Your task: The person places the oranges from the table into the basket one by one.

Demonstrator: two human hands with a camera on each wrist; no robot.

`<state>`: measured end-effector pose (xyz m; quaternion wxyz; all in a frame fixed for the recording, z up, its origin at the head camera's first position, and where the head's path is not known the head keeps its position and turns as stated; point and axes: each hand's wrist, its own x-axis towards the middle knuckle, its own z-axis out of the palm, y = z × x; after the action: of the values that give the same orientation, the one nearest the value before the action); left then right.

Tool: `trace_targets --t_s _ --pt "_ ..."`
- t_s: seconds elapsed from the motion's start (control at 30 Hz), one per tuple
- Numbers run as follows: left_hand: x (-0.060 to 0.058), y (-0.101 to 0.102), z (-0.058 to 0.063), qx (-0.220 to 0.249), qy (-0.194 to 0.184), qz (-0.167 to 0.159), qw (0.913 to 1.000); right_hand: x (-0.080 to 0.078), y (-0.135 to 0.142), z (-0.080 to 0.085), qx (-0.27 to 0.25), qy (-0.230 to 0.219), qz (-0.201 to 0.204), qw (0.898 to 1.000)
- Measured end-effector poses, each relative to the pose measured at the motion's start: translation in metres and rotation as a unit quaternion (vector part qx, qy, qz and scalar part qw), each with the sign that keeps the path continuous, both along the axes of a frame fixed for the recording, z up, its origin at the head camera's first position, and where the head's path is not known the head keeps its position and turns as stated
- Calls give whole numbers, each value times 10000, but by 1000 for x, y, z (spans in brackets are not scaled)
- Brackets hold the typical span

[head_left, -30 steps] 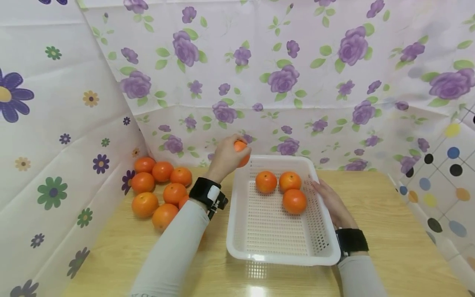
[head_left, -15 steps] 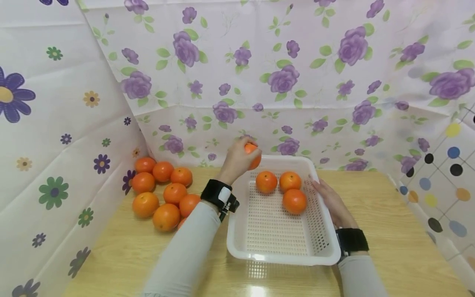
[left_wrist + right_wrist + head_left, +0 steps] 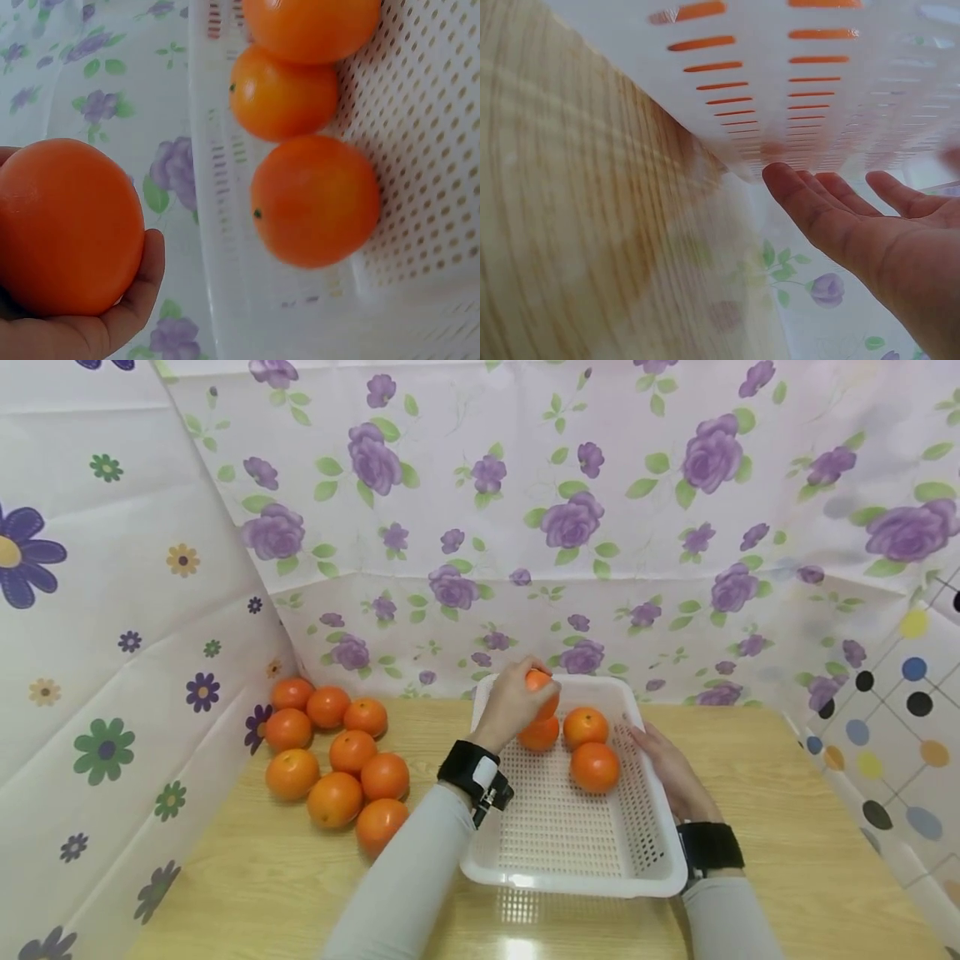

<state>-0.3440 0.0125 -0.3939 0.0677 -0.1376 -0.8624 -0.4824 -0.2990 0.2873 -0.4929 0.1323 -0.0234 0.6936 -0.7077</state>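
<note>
My left hand (image 3: pixel 510 708) grips an orange (image 3: pixel 543 695) above the far left part of a white plastic basket (image 3: pixel 558 827). In the left wrist view, fingers curl round this orange (image 3: pixel 71 225), which is apart from the basket. Three oranges lie in the basket: one (image 3: pixel 538 735) partly hidden by the held one, another (image 3: pixel 586 727) at the back and a third (image 3: pixel 596 767) in front of that. At the basket's right wall is my right hand (image 3: pixel 671 770). The right wrist view shows its fingers (image 3: pixel 810 206) extended close to the slotted wall; contact is hard to tell.
Several loose oranges (image 3: pixel 352 752) lie in a group on the wooden table (image 3: pixel 247 877), left of the basket. A flowered cloth (image 3: pixel 517 527) hangs behind the table. More patterned cloth (image 3: pixel 150 710) borders the left, and dotted cloth (image 3: pixel 892 735) the right.
My left hand has carried its orange right and slightly down, from the basket's far left corner to over the oranges inside. The right hand has stayed at the right wall.
</note>
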Motion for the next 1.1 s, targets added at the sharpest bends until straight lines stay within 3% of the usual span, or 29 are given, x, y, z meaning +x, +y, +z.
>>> trace_targets --t_s 0.27,0.37,0.5,0.63,0.87,1.1 --pt "7 15 -26 -741 -56 -113 9972 1 -1 0 6 -59 -47 10000" --pt "9 18 -32 -1084 -61 -315 9936 1 -1 0 -16 -24 -47 10000" --pt "11 19 -38 -1603 -16 -716 9845 1 0 0 -40 8 -15 10000" --pt "12 18 -40 -1987 67 -913 9758 0 -1 -1 -86 43 39 9999" --pt "12 16 -45 -2736 -24 -1339 9525 0 -1 0 -43 50 32 10000" --pt "14 17 -44 -2983 -124 -1599 9409 -1 -1 0 -70 39 36 10000"
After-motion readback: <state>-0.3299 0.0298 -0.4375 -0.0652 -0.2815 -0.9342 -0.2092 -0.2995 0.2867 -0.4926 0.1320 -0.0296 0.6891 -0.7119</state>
